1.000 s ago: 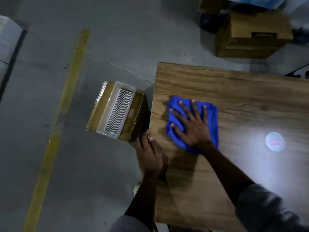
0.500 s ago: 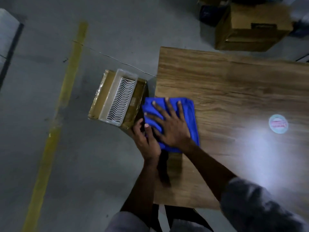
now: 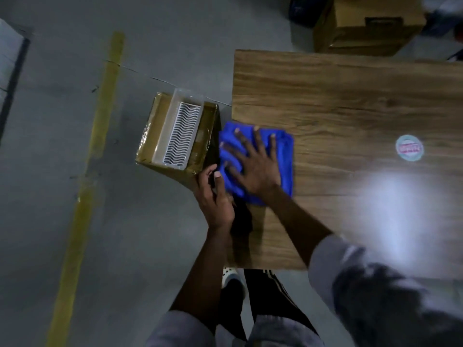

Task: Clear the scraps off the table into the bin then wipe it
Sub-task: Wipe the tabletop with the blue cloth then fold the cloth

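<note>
Sticker [image 3: 409,148] on table [image 3: 350,96], lettering illegible

A grey concrete floor [image 3: 62,221] is stretching across the dim room, a yellow tape line [image 3: 102,108] running from 11 o'clock down to 7 o'clock. Cardboard boxes [image 3: 368,28] are sitting at 1 o'clock, while a white glare [image 3: 390,209] is pooling on the wooden table [image 3: 350,96] at 3 o'clock.

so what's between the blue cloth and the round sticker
Nothing: the head view shows only bare wooden tabletop between the blue cloth and the round sticker.
</note>
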